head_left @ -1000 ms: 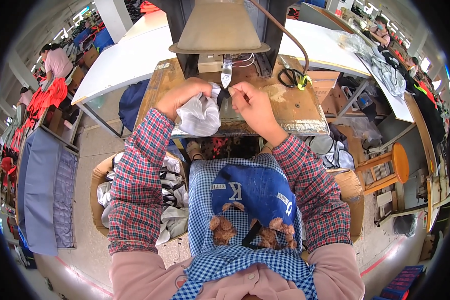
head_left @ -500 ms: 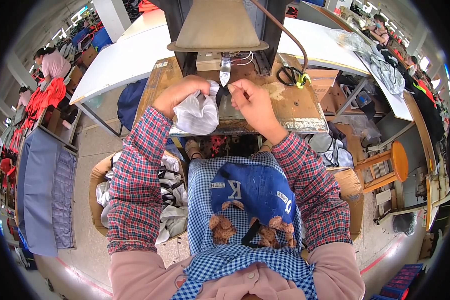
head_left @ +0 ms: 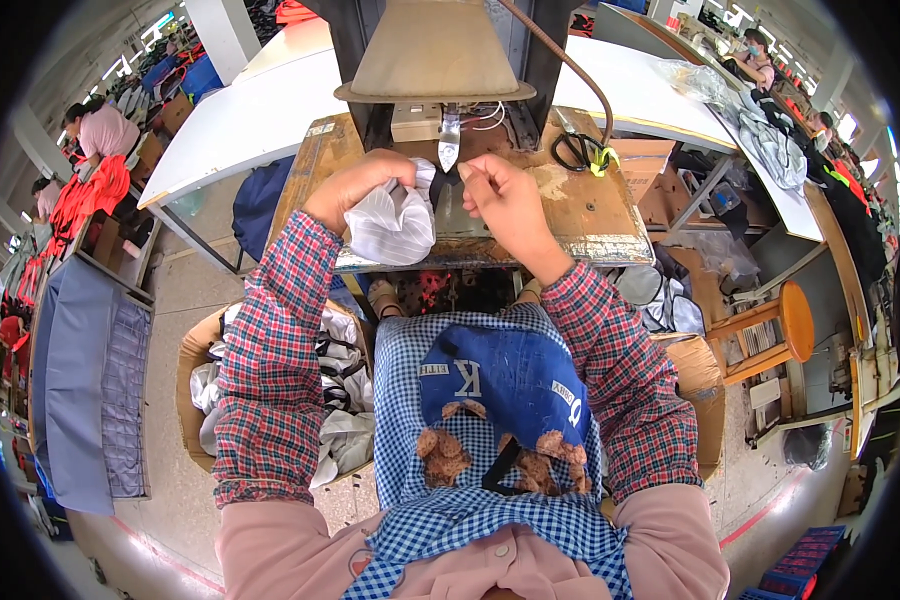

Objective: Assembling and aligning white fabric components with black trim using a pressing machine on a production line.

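Bunched in my left hand [head_left: 362, 188] is a piece of white fabric [head_left: 395, 222] with a black strip [head_left: 437, 186] along its right edge. That hand is closed on the fabric at the left of a pointed metal tip [head_left: 449, 140], which hangs from a machine with a large tan hood [head_left: 435, 50]. My right hand [head_left: 510, 208] is just right of the tip, thumb and forefinger pinched together. Whatever is between those fingers is too small to make out. Both hands are over the front of a worn wooden worktable [head_left: 580, 225].
Black-handled scissors [head_left: 572, 152] lie at the table's right. Cardboard boxes on the floor hold white and black fabric pieces [head_left: 345, 440] at my left and grey ones [head_left: 660, 295] at my right. A wooden stool [head_left: 796, 320] stands further right. White tables [head_left: 240, 120] flank the machine; people work beyond.
My right hand's fingertips have moved slightly up and away from the black strip, nearer the metal tip. My left hand and the white fabric have shifted only a little.
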